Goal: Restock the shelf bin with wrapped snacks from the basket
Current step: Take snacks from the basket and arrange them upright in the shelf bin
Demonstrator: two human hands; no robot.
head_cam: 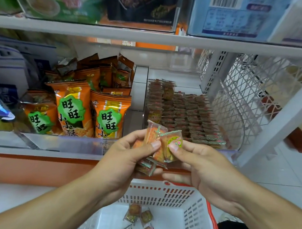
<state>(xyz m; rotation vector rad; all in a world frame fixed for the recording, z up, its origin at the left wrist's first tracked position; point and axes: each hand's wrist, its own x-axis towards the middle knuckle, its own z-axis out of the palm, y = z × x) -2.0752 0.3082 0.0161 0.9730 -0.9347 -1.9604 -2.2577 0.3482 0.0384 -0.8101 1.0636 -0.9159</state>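
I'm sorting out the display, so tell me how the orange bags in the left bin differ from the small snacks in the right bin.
The orange bags are much larger than the small wrapped snacks. The bags stand loosely upright, some leaning, while the small snacks sit packed in tidy rows. The bags carry a bold green label; the small snacks look brownish in clear wrappers. Both sit in clear bins on the same shelf.

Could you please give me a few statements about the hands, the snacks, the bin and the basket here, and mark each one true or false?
1. Both hands hold wrapped snacks. True: the left hand grips a bunch, the right hand pinches one.
2. The basket is empty. False: a few snacks lie in it.
3. The clear bin already holds rows of snacks. True.
4. The orange bags sit right of that bin. False: left.
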